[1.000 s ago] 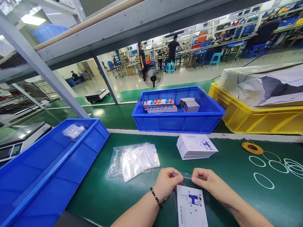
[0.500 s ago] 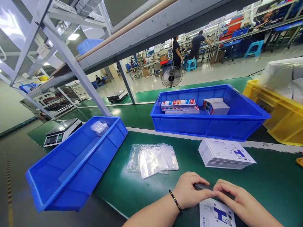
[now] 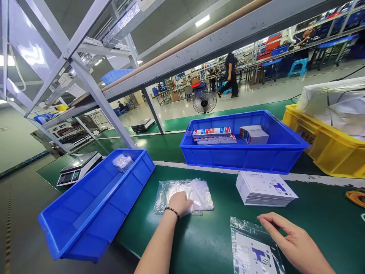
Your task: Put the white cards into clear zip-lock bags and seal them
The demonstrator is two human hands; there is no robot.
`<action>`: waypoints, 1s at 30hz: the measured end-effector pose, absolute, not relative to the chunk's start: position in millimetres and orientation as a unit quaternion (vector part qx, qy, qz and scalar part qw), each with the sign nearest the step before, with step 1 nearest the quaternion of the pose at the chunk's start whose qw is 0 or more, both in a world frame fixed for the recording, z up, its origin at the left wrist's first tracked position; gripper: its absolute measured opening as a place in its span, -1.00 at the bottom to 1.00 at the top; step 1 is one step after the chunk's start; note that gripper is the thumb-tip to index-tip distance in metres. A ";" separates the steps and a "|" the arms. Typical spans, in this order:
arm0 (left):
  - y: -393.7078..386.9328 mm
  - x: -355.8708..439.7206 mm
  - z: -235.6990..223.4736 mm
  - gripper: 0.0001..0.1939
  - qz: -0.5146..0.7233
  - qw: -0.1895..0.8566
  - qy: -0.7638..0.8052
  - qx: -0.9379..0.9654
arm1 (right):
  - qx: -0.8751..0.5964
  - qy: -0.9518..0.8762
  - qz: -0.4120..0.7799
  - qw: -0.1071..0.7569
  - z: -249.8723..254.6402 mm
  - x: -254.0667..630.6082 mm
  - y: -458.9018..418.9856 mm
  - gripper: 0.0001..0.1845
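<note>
My left hand, with a beaded bracelet at the wrist, rests on a pile of clear plastic bags. Its fingers curl down and look closed on a bag, though the fingertips are hidden. A clear plastic bag with a white printed booklet inside lies at the front of the table. My right hand is at its upper right corner, thumb and forefinger pinched together on its edge. Behind it stands a neat stack of the same white booklets.
A long blue bin at left holds a wrapped packet. At the back, another blue bin contains printed boxes, beside a yellow bin. A scale stands far left; rubber bands lie at right.
Both hands were together at the bagged booklet's top edge. My left hand has moved left to the bag pile; my right has stayed by the bagged booklet. The view has turned left.
</note>
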State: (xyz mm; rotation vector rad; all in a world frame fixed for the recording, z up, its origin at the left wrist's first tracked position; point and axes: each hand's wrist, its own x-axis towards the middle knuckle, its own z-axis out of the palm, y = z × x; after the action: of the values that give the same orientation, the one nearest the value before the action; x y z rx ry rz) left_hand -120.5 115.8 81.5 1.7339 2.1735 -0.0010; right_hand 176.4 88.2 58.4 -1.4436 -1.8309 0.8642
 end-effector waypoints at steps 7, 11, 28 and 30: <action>105.9 -104.7 88.0 -0.79 0.012 0.175 0.740 0.649 | -0.508 -0.714 0.337 0.344 60.2 168.2 85.3 -0.69; 84.2 -55.2 95.0 -0.75 0.039 0.190 0.696 0.691 | -0.471 -0.733 0.364 0.330 60.6 154.2 80.5 -0.64; 84.3 16.1 54.4 -0.80 0.353 0.534 0.566 0.520 | -0.446 -0.813 0.204 0.313 49.6 148.7 77.5 -0.75; 82.6 15.6 52.6 -0.79 0.356 0.535 0.562 0.521 | -0.462 -0.801 0.243 0.294 55.3 148.2 77.4 -0.76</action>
State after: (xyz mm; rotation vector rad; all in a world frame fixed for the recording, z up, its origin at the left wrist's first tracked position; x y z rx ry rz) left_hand 15.6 82.6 52.6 1.2422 1.3390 0.8476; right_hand 148.2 77.4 55.3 -1.2287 -2.1316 0.6481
